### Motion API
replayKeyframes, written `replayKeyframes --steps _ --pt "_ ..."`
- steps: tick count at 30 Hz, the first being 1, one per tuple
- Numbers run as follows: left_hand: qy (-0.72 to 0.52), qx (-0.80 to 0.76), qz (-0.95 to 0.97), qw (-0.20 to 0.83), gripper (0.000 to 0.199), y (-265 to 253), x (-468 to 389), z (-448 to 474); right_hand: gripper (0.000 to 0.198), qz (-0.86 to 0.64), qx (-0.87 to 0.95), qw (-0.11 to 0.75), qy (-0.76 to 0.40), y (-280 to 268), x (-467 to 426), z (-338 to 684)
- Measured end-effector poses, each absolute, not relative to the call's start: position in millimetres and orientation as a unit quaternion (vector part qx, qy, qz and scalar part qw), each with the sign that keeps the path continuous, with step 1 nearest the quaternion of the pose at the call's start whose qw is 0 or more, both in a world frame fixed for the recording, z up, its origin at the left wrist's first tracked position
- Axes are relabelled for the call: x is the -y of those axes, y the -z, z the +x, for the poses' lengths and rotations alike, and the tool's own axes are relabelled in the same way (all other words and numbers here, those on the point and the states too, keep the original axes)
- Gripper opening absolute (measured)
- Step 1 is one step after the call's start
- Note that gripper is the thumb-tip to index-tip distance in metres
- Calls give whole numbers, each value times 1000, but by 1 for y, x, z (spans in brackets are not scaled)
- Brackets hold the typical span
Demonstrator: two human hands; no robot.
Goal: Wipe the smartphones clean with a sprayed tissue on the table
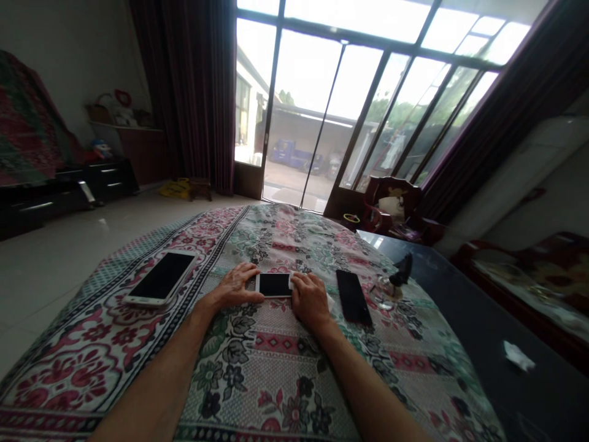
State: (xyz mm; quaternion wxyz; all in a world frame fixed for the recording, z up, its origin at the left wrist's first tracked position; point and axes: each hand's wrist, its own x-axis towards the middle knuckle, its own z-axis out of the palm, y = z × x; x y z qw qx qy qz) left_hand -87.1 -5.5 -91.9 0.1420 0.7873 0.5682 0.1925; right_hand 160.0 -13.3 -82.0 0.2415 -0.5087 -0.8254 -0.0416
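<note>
A small white smartphone (275,285) with a dark screen lies sideways on the patterned tablecloth (280,374). At its left end, my left hand (237,286) rests with thumb and fingers spread around the edge. My right hand (311,299) is closed on a white tissue (291,280), pressed against the phone's right end; part of the tissue sticks out beside the palm. A larger white smartphone (162,279) lies to the left, screen up. On the right is a black smartphone (353,297), with a clear spray bottle (387,293) with a black nozzle beside it.
A dark tabletop (464,319) runs along the right, bearing a crumpled tissue (519,356). Beyond the table stand glass doors (317,116), a wooden chair (391,205) and a dark curtain (188,92). At far left is a black low cabinet (110,178).
</note>
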Motion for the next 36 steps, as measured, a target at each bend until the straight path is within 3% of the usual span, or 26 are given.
replayKeyframes --steps 15,27,36 --pt "-173 -579 784 140 77 96 2 -89 29 -448 859 243 48 78 19 175" --pt "-182 -581 779 153 73 94 3 -90 21 -587 780 215 34 71 8 189" --pt "-185 -585 774 155 78 95 3 -89 29 -485 847 215 28 71 7 177"
